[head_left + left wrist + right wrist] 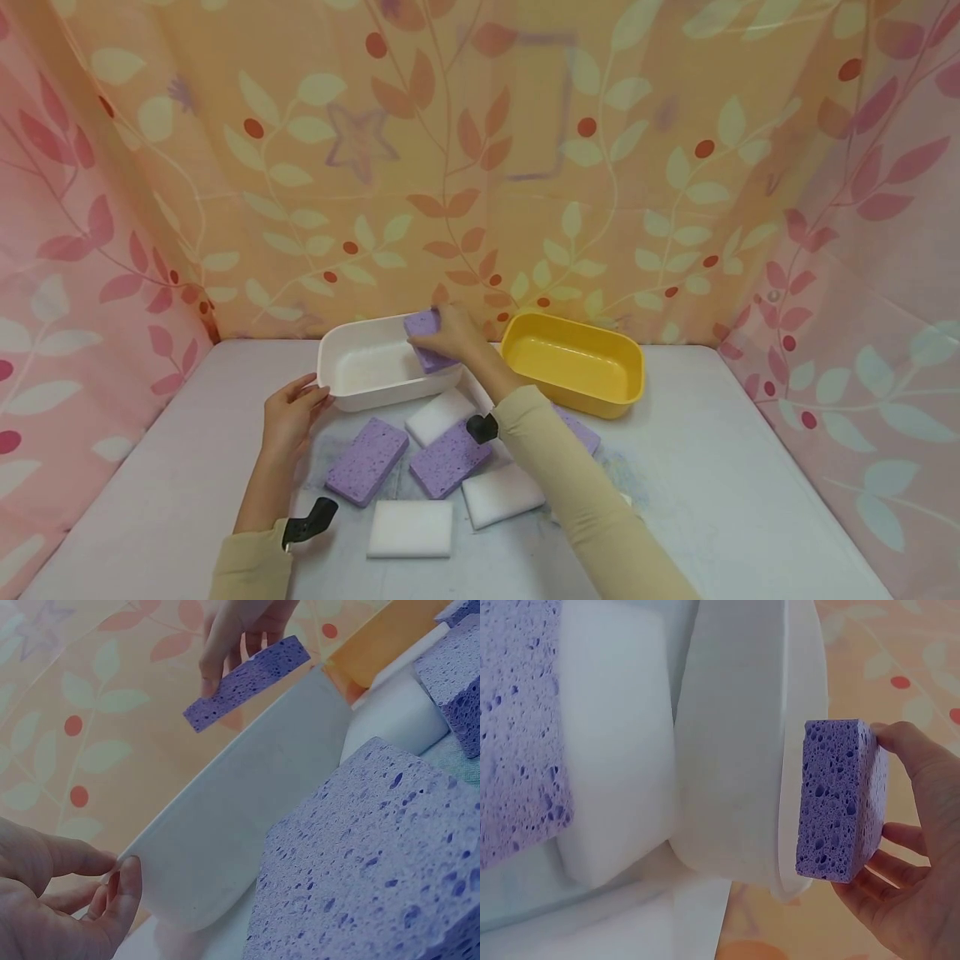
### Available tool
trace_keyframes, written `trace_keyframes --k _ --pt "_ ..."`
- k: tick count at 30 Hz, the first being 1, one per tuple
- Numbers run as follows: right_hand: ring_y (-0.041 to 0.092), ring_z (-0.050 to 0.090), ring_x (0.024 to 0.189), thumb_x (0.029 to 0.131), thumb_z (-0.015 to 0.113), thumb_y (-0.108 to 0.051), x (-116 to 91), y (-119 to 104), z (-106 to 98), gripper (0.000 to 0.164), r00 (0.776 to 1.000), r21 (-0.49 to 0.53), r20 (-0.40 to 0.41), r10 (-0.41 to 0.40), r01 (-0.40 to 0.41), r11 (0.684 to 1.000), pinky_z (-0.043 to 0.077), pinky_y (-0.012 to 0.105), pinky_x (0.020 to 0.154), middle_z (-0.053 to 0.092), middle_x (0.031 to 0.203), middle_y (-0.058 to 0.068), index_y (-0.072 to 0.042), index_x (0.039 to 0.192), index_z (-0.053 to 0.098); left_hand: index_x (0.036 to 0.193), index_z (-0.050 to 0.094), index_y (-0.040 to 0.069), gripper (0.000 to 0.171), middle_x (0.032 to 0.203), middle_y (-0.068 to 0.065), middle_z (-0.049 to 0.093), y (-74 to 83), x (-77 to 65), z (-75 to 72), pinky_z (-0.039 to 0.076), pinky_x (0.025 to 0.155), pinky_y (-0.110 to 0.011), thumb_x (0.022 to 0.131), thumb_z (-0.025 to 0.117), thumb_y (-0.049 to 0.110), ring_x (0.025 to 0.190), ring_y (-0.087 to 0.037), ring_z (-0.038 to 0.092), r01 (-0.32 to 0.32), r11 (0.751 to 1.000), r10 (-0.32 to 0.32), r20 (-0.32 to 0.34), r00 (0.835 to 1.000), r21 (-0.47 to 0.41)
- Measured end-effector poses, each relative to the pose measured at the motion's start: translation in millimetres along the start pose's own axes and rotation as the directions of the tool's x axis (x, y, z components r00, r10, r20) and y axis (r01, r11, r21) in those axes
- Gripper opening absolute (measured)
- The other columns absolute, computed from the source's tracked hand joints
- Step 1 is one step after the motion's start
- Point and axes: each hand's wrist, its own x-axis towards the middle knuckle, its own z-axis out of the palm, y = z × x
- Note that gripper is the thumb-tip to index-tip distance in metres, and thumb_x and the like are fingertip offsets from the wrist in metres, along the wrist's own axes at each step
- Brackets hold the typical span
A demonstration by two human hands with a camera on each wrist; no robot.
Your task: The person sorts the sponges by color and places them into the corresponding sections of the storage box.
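Note:
A purple sponge (831,799) is gripped in my right hand (457,337), over the right end of a white plastic tub (371,396). In the left wrist view the sponge (247,681) shows above the tub's rim. My left hand (288,415) pinches the tub's near left corner, thumb and fingers at the rim (169,810). The part of the tub floor that shows is bare. In front of it lie two purple sponges, one at left (367,461) and one in the middle (448,460), the latter partly behind the right wrist camera.
A yellow tub (600,385) stands to the right of the white one. White sponge blocks (410,529) lie nearer the front, with others (441,417) by the white tub. Another purple sponge (579,429) is partly hidden by my right sleeve. A patterned curtain (450,167) hangs behind.

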Motion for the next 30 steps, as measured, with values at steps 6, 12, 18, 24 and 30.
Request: trace_keyframes --k 6,12,18,24,30 --pt "0.028 0.060 0.115 0.087 0.084 -0.045 2.2 -4.4 2.4 0.076 1.000 0.008 0.004 0.017 -0.017 1.000 0.054 0.040 0.102 0.064 0.129 0.016 -0.002 0.144 0.057 0.157 0.034 -0.013 0.059 0.085 0.012 0.062 0.6 -0.6 0.2 0.060 0.082 -0.014 0.103 0.058 -0.006 0.078 0.001 0.068 -0.010 1.000 0.010 0.001 1.000 -0.009" --pt "0.029 0.060 0.115 0.087 0.084 -0.044 3.7 -5.0 6.1 0.077 0.998 0.033 -0.016 0.058 -0.057 0.998 0.055 0.041 0.100 0.061 0.131 0.018 -0.003 0.146 0.056 0.158 0.034 -0.012 0.060 0.088 0.011 0.062 0.5 -0.5 0.1 0.060 0.084 -0.015 0.103 0.058 -0.006 0.079 0.002 0.068 -0.005 1.000 0.005 0.003 1.000 -0.007" --pt "0.031 0.060 0.117 0.086 0.085 -0.043 2.3 -3.5 12.2 0.079 0.996 0.073 -0.032 0.088 -0.086 0.994 0.054 0.044 0.103 0.060 0.133 0.019 -0.004 0.148 0.054 0.157 0.034 -0.013 0.059 0.088 0.009 0.061 1.3 -2.1 1.0 0.060 0.084 -0.016 0.103 0.058 -0.007 0.077 0.001 0.068 -0.012 1.000 0.012 0.001 1.000 -0.008" --pt "0.031 0.060 0.114 0.086 0.086 -0.042 2.0 -1.4 18.3 0.079 0.995 0.079 -0.060 0.080 -0.075 0.994 0.055 0.044 0.101 0.061 0.129 0.020 -0.002 0.147 0.054 0.157 0.035 -0.013 0.058 0.090 0.008 0.059 1.3 -2.3 1.4 0.060 0.085 -0.016 0.103 0.057 -0.007 0.077 0.001 0.068 -0.012 1.000 0.011 -0.005 1.000 -0.005" --pt "0.036 0.061 0.125 0.088 0.084 -0.043 1.2 -1.1 18.4 0.080 0.995 0.089 -0.058 0.087 -0.082 0.993 0.054 0.048 0.106 0.059 0.138 0.022 -0.002 0.149 0.053 0.157 0.036 -0.012 0.058 0.091 0.007 0.058 0.3 -1.4 0.1 0.060 0.084 -0.015 0.103 0.057 -0.007 0.077 0.001 0.068 -0.010 1.000 0.010 -0.006 1.000 0.001"
